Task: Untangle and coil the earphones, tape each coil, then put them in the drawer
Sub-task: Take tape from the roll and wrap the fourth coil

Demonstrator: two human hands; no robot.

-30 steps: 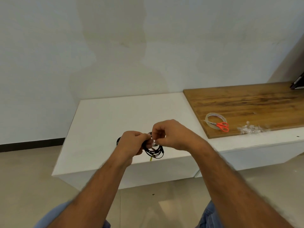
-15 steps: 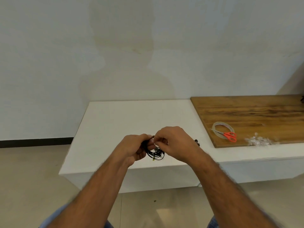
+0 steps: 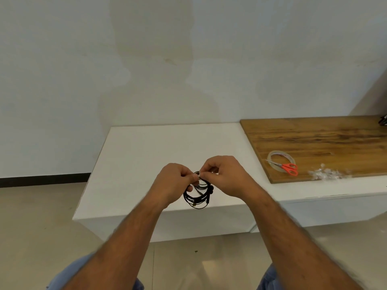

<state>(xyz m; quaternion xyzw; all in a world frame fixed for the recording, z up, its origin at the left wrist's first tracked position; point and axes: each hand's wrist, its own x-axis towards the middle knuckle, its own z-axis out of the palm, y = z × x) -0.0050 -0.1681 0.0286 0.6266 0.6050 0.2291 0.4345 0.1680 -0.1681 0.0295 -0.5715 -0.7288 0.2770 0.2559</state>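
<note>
Holding the black earphone coil point(image 3: 198, 194) up over the front edge of the white surface point(image 3: 146, 155), both hands meet at its top. My left hand point(image 3: 174, 183) pinches the bundled loops; my right hand point(image 3: 225, 176) pinches the same spot, apparently pressing something small and pale there, maybe tape, too small to tell. The cable looks light, thin and limp, so I judge the loops will spring apart if freed. Best hold: across all strands together, not the hanging earbuds. The tape roll point(image 3: 281, 159) and orange-handled scissors point(image 3: 288, 167) lie well apart on the wooden board point(image 3: 324, 137).
</note>
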